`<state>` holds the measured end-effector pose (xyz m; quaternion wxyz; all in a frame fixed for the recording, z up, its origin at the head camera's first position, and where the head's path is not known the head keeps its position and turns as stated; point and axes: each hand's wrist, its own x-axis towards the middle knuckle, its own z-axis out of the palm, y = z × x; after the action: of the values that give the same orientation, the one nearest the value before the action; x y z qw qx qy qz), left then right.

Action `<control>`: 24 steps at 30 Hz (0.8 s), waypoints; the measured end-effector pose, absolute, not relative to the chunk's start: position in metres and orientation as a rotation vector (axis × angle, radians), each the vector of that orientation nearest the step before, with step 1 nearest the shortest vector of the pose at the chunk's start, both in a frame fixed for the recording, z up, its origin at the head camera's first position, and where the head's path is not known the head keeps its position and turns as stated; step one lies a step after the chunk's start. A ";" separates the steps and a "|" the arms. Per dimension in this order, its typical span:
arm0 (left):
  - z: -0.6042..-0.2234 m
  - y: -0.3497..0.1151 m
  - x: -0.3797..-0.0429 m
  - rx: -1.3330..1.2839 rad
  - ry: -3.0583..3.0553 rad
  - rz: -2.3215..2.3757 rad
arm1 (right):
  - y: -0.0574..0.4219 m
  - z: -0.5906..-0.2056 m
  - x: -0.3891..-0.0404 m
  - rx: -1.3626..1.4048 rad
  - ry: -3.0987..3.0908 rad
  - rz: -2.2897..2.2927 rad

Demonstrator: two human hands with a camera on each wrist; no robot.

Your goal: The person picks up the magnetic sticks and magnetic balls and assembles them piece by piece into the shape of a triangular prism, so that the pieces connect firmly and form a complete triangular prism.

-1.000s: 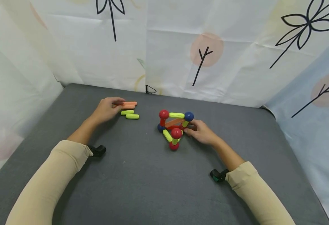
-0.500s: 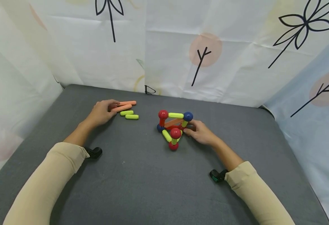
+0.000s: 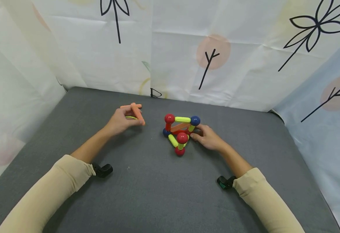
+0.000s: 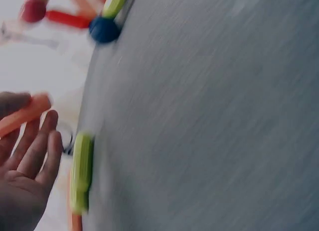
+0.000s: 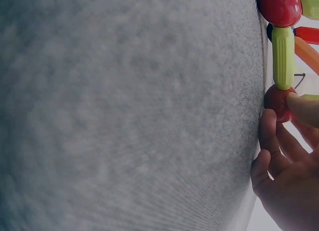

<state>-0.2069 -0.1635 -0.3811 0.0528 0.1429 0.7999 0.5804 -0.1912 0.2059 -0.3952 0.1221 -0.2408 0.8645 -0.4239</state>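
My left hand (image 3: 119, 123) pinches an orange stick (image 3: 138, 114) between thumb and fingers, raised off the table; the left wrist view shows the same stick (image 4: 27, 115) tilted. Beneath and behind that hand lie another orange stick (image 3: 138, 105) and yellow-green sticks (image 4: 82, 173), mostly hidden in the head view. At mid-table stands a frame of balls and sticks, with a red ball (image 3: 182, 138) in front, a blue ball (image 3: 195, 120) and a yellow-green stick (image 3: 183, 119) on top. My right hand (image 3: 207, 137) holds its lower right red ball (image 5: 276, 104) between thumb and fingers.
The grey table (image 3: 158, 194) runs up to a white printed cloth (image 3: 175, 64) behind it. Cloth also hangs at the left and right. A black wrist device (image 3: 102, 170) hangs below the left sleeve, another (image 3: 226, 182) beside the right one.
My left hand drew one orange stick leftward from the pair, then lifted it and moved right, turning the stick steeply. My right hand and the ball-and-stick frame stay in place.
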 end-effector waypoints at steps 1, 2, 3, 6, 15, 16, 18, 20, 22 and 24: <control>-0.382 -0.158 -0.203 0.469 2.401 1.763 | 0.206 -0.395 -0.191 -0.703 2.526 -1.232; -0.383 -0.153 -0.199 0.498 2.377 1.747 | 0.206 -0.395 -0.192 -0.703 2.527 -1.230; -0.383 -0.148 -0.196 0.527 2.353 1.730 | 0.206 -0.395 -0.192 -0.704 2.529 -1.226; -0.385 -0.133 -0.187 0.571 2.314 1.672 | 0.205 -0.395 -0.192 -0.709 2.532 -1.222; -0.398 -0.091 -0.176 0.662 2.243 1.653 | 0.204 -0.395 -0.191 -0.697 2.526 -1.224; -0.400 -0.087 -0.176 0.670 2.237 1.661 | 0.204 -0.395 -0.191 -0.694 2.524 -1.224; -0.400 -0.081 -0.176 0.676 2.246 1.673 | 0.204 -0.395 -0.191 -0.696 2.518 -1.224; -0.400 -0.075 -0.176 0.676 2.256 1.687 | 0.204 -0.395 -0.191 -0.697 2.514 -1.227; -0.400 -0.071 -0.176 0.673 2.257 1.693 | 0.204 -0.395 -0.191 -0.699 2.515 -1.226; -0.400 -0.067 -0.176 0.675 2.245 1.682 | 0.204 -0.395 -0.191 -0.699 2.516 -1.224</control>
<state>-0.1758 -0.0672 -0.3999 0.1281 0.2320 0.7717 0.5781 -0.1911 0.2037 -0.3949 0.1284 -0.2404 0.8652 -0.4210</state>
